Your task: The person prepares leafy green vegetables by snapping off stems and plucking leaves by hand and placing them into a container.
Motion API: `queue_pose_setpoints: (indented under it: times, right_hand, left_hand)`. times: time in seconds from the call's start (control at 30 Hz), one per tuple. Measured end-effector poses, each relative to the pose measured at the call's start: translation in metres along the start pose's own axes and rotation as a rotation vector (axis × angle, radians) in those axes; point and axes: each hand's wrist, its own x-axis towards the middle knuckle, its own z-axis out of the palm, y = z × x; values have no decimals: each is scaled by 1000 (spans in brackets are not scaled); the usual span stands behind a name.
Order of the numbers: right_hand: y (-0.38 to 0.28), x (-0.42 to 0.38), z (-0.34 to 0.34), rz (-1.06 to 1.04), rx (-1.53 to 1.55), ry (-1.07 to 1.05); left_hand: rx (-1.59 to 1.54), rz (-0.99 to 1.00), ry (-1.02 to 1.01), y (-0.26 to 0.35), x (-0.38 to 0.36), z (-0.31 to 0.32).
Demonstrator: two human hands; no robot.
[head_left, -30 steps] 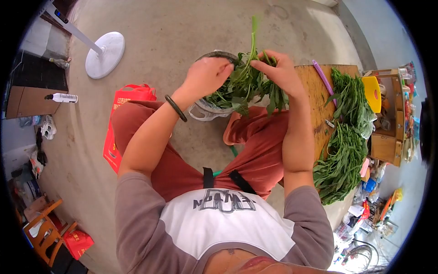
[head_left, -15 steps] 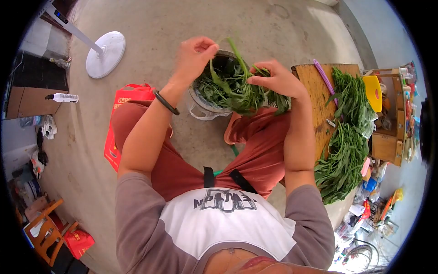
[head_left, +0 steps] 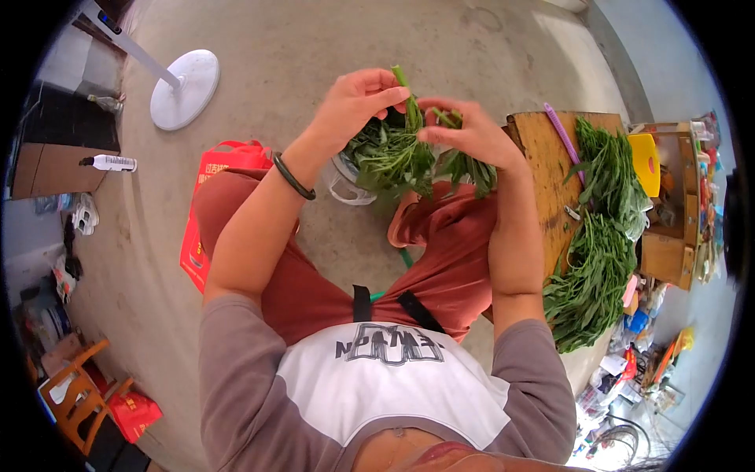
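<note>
Head view, left hand: my left hand (head_left: 355, 101) pinches a green stalk (head_left: 406, 94) between thumb and fingertips, the other fingers curled in.
Head view, right hand: my right hand (head_left: 470, 134) is closed round a leafy bunch (head_left: 464, 167), thumb tip meeting the same stalk just beside my left fingers.
Bowl: right under both hands sits the bowl (head_left: 343, 178), mostly hidden by picked greens (head_left: 387, 154).
To the right of my right hand: a wooden board (head_left: 543, 157) with a purple comb (head_left: 561, 138) and a long heap of greens (head_left: 596, 236) beyond my forearm.
To the left of my left wrist: a red bag (head_left: 206, 204) on the floor; farther out, a white fan base (head_left: 184, 88).
</note>
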Motion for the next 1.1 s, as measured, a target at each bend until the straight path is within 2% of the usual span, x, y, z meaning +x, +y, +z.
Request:
queue_pose_setpoints:
  times: [0.1,0.17,0.27,0.37,0.6,0.67,0.8,0.9,1.0,1.1]
  right_hand:
    - [-1,7,8,-138,11,221]
    - [5,10,14,-173,-32,241]
    - [4,11,21,-190,-90,290]
    - [2,10,26,-258,-217,350]
    - [3,13,32,-242,-332,393]
    - [5,13,32,-243,-226,385]
    - [21,20,22,-243,-87,450]
    - [8,10,-16,7,299,527]
    - [1,0,-17,-22,474,455]
    - [-11,-6,-10,-68,209,271]
  left_hand:
    - [74,17,24,-4,0,0]
    - [138,1,22,-1,-1,1]
    - [102,62,44,1,-4,6]
    - [234,172,44,-11,1,5]
    - [211,124,93,6,-4,10]
    - [270,110,65,8,-3,7]
    - [139,58,-3,16,-4,2]
    - [87,7,-36,27,-11,-8]
    - [30,34,-54,30,-10,-21]
    - [22,35,-67,30,-12,-26]
